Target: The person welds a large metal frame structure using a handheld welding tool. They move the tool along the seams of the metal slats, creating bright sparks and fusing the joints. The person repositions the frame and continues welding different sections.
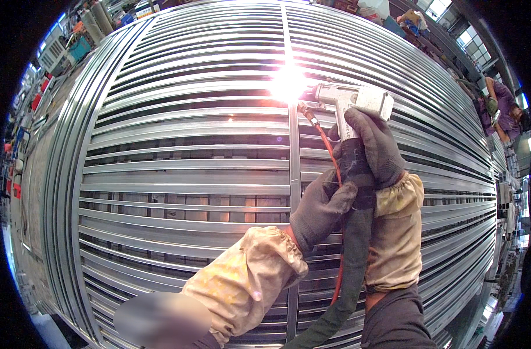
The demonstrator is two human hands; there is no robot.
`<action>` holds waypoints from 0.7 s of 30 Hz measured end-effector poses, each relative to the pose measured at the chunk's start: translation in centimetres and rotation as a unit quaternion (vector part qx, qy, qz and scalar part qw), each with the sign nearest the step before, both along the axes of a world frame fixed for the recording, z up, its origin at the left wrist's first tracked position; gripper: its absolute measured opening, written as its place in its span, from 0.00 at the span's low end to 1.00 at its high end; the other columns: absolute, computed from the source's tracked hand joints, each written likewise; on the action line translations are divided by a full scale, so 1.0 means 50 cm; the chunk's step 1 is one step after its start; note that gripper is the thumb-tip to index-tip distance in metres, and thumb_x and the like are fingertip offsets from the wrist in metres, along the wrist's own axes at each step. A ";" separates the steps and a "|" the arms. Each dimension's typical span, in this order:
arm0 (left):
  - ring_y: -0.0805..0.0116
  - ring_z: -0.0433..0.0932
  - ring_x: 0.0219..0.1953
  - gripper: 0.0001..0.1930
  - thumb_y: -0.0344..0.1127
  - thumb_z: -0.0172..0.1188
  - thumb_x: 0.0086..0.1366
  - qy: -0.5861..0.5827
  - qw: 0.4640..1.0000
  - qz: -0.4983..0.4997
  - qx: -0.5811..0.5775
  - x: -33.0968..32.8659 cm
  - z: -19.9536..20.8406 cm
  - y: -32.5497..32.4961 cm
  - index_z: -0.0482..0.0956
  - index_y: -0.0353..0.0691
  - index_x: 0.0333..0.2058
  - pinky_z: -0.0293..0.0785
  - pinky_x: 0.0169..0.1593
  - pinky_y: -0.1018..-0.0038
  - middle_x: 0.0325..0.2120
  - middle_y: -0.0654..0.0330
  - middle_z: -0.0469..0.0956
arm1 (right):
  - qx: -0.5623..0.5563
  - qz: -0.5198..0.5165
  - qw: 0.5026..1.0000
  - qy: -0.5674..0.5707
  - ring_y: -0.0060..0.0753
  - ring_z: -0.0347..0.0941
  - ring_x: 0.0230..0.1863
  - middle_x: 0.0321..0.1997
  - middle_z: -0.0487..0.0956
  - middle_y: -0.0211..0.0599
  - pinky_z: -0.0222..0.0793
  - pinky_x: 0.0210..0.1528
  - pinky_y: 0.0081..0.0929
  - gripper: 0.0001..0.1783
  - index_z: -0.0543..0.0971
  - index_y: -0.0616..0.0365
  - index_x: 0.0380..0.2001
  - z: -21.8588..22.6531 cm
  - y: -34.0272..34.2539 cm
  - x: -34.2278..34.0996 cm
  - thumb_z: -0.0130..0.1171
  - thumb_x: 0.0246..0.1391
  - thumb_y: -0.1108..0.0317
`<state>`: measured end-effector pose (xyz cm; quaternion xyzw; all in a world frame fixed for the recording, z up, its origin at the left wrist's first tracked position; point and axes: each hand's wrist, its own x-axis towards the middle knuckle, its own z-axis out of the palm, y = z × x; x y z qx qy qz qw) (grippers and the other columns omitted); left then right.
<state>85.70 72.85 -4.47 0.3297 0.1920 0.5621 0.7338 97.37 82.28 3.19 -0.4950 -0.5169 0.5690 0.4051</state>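
Right hand (377, 148), forearm pointing toward far edge, closed round pale metal torch (338, 96); left hand (320, 210), reaching in diagonally, curls round dark fabric-sleeved cable (357, 241). Gloves (387, 160) grey; cuffs (398, 232) creased, tan. Torch over slatted metal frame (187, 177), nearer its far edge; white glare (288, 84) at tip.

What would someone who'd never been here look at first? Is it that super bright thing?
Probably yes: the white glare near the top middle, right at the tip of the silver welding gun. Next, maybe the gloved right hand on the gun's handle, and the big grid of metal bars filling most of the picture.
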 end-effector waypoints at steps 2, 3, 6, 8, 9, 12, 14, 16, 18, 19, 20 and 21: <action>0.80 0.72 0.40 0.14 0.34 0.53 0.71 0.029 0.999 0.011 0.009 -0.006 0.002 -0.002 0.72 0.34 0.50 0.71 0.45 0.79 0.40 0.64 0.77 | -0.008 -0.001 1.000 0.018 0.26 0.77 0.28 0.33 0.80 0.39 0.73 0.30 0.22 0.19 0.78 0.65 0.44 0.003 -0.005 -0.010 0.59 0.61 0.59; 0.80 0.72 0.40 0.14 0.34 0.53 0.71 0.027 1.000 0.009 0.008 -0.003 0.002 -0.001 0.72 0.34 0.50 0.71 0.45 0.79 0.40 0.64 0.77 | 0.007 -0.008 1.000 0.015 0.25 0.76 0.26 0.32 0.79 0.38 0.73 0.27 0.21 0.18 0.78 0.65 0.44 0.003 -0.006 -0.011 0.59 0.61 0.59; 0.80 0.72 0.40 0.13 0.33 0.53 0.71 0.022 1.000 0.002 0.001 0.002 -0.001 0.000 0.72 0.34 0.50 0.71 0.45 0.79 0.40 0.64 0.78 | 0.025 0.007 1.000 0.015 0.24 0.76 0.24 0.30 0.79 0.38 0.72 0.25 0.21 0.17 0.77 0.65 0.43 0.000 -0.004 -0.003 0.58 0.62 0.59; 0.80 0.73 0.39 0.13 0.33 0.53 0.71 0.020 1.000 -0.010 -0.008 0.005 -0.002 -0.001 0.73 0.34 0.50 0.71 0.44 0.79 0.39 0.64 0.77 | 0.023 0.019 0.999 0.017 0.26 0.77 0.24 0.30 0.79 0.39 0.74 0.26 0.22 0.17 0.77 0.65 0.44 0.001 -0.003 0.001 0.57 0.62 0.60; 0.80 0.72 0.38 0.13 0.33 0.53 0.71 0.014 1.000 -0.009 -0.011 0.004 -0.003 -0.001 0.73 0.34 0.50 0.71 0.44 0.80 0.39 0.64 0.77 | 0.020 0.022 0.999 0.019 0.28 0.77 0.24 0.29 0.80 0.40 0.75 0.26 0.22 0.16 0.76 0.64 0.44 0.002 -0.004 -0.002 0.55 0.63 0.61; 0.81 0.71 0.36 0.12 0.33 0.53 0.70 0.004 1.000 -0.007 -0.015 0.006 -0.007 -0.001 0.73 0.34 0.49 0.71 0.41 0.81 0.37 0.66 0.77 | 0.053 0.031 0.998 0.013 0.29 0.78 0.24 0.29 0.80 0.40 0.76 0.26 0.23 0.16 0.76 0.64 0.44 -0.007 0.002 -0.001 0.54 0.63 0.61; 0.82 0.70 0.34 0.12 0.33 0.54 0.70 0.007 1.000 -0.006 -0.011 0.008 -0.013 0.001 0.73 0.34 0.49 0.70 0.39 0.81 0.35 0.67 0.76 | 0.047 0.030 0.998 0.011 0.28 0.78 0.26 0.30 0.79 0.39 0.75 0.27 0.22 0.16 0.76 0.65 0.44 -0.011 0.003 0.003 0.55 0.63 0.61; 0.83 0.69 0.32 0.12 0.33 0.54 0.70 0.020 1.000 0.002 -0.008 0.008 -0.014 0.001 0.73 0.35 0.49 0.69 0.37 0.82 0.34 0.68 0.75 | -0.001 0.022 1.000 0.017 0.26 0.77 0.29 0.31 0.79 0.39 0.74 0.29 0.21 0.18 0.77 0.65 0.44 0.005 -0.005 -0.003 0.56 0.63 0.59; 0.83 0.68 0.31 0.12 0.33 0.55 0.70 0.025 1.000 0.006 -0.003 0.009 -0.015 0.001 0.74 0.35 0.48 0.68 0.36 0.82 0.33 0.69 0.75 | 0.054 0.026 0.998 -0.032 0.26 0.78 0.30 0.33 0.79 0.39 0.74 0.30 0.21 0.18 0.77 0.65 0.45 -0.009 0.004 0.005 0.57 0.63 0.59; 0.83 0.68 0.31 0.12 0.33 0.55 0.70 0.022 1.000 0.006 0.001 0.010 -0.016 0.001 0.74 0.35 0.48 0.68 0.36 0.82 0.33 0.69 0.75 | 0.058 0.021 0.997 -0.036 0.26 0.78 0.30 0.33 0.79 0.39 0.74 0.30 0.21 0.18 0.77 0.65 0.45 -0.012 0.004 0.010 0.57 0.62 0.59; 0.84 0.68 0.31 0.12 0.33 0.55 0.70 0.020 1.000 0.006 0.004 0.011 -0.016 0.001 0.74 0.36 0.48 0.68 0.35 0.83 0.33 0.69 0.75 | 0.062 0.016 0.997 -0.039 0.26 0.78 0.30 0.34 0.79 0.38 0.74 0.30 0.21 0.18 0.77 0.65 0.45 -0.014 0.005 0.014 0.57 0.62 0.59; 0.84 0.68 0.31 0.11 0.33 0.55 0.70 0.021 1.000 0.004 0.001 0.010 -0.017 0.001 0.74 0.36 0.48 0.67 0.35 0.83 0.33 0.69 0.74 | 0.041 0.006 0.999 -0.019 0.26 0.78 0.29 0.34 0.79 0.38 0.74 0.30 0.21 0.18 0.77 0.65 0.44 -0.001 -0.004 0.001 0.57 0.62 0.59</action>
